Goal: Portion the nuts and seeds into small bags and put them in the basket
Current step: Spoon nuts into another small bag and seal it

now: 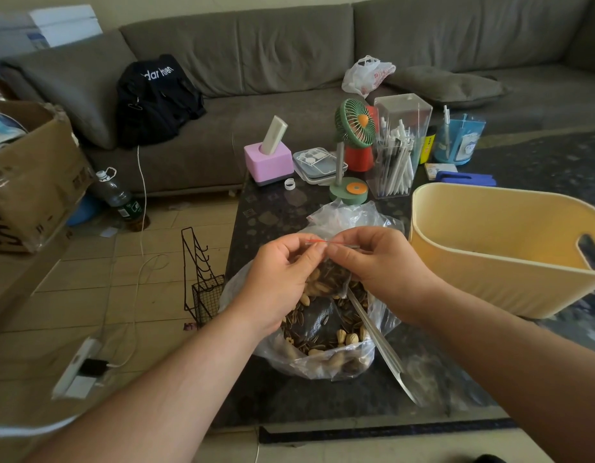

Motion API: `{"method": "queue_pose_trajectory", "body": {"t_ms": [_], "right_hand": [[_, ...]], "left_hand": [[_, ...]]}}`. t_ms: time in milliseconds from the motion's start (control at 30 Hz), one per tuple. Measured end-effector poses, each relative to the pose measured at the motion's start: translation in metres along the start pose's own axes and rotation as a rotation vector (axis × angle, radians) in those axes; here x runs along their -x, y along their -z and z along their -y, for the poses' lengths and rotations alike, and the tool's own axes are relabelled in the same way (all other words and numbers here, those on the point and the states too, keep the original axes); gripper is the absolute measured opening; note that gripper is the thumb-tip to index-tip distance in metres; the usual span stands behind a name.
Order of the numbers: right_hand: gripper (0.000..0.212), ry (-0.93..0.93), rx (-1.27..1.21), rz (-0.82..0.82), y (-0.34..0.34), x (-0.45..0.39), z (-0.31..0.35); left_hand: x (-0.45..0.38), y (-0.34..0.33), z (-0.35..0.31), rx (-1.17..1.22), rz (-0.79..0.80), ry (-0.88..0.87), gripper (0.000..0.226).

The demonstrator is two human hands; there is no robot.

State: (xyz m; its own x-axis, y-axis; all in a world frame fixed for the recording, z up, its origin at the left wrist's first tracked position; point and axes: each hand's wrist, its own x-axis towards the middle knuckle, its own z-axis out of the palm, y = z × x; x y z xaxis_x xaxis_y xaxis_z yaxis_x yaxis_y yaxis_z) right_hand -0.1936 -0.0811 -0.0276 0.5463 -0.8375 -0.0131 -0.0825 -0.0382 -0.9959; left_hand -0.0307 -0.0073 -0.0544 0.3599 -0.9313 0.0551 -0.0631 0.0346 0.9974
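Fingers of my left hand (282, 275) and right hand (373, 262) pinch small bag (336, 279) seal; bag body mostly hidden behind them.

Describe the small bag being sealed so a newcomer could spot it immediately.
Start at the dark stone table, at the large clear plastic bag of nuts and seeds. Just above it, both hands pinch a small clear zip bag; only it has a red seal strip.
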Motion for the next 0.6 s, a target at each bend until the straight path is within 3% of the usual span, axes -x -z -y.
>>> {"method": "queue_pose_trajectory", "body": {"t_ms": [300, 433, 600], "right_hand": [[0.007, -0.027, -0.013, 0.000, 0.002, -0.004, 0.001], [0.022, -0.060, -0.020, -0.056, 0.005, -0.007, -0.001], [0.015, -0.060, 0.076, -0.124, 0.007, -0.011, -0.005]], "left_hand": [[-0.001, 0.003, 0.002, 0.010, 0.027, 0.023, 0.010], [-0.002, 0.005, -0.001, 0.042, -0.001, 0.024, 0.010], [-0.004, 0.009, -0.002, 0.007, -0.024, 0.044, 0.010]]}}
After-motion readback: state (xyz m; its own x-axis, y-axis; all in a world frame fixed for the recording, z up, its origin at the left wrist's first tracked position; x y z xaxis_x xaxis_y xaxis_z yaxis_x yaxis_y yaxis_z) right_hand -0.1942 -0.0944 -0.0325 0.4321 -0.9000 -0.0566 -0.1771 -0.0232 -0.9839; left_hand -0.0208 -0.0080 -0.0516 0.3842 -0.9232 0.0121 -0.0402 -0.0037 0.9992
